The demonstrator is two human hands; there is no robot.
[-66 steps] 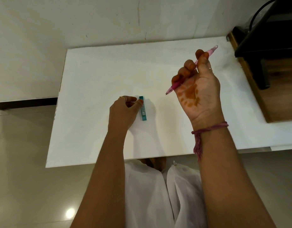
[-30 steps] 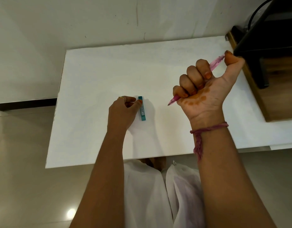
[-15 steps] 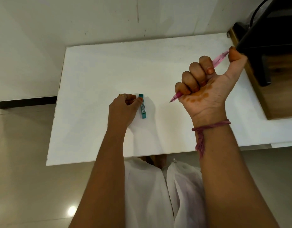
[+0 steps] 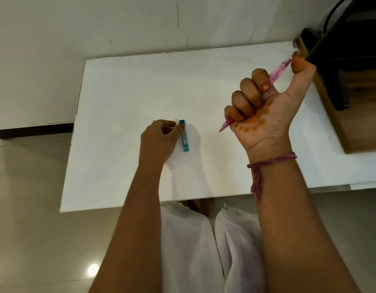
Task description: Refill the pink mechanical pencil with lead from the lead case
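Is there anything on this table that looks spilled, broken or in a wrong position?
Nothing stands out. The teal lead case lies flat on the white table beside the left hand, and the right hand grips the pink pencil in a fist. No loose lead is visible.

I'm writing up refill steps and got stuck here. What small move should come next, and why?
Probably pull the cap off the pink pencil with the right hand: its thumb already sits on the top end, fist around the barrel. The teal lead case lies on the white table, only touched by the left hand, so the barrel likely needs opening first.
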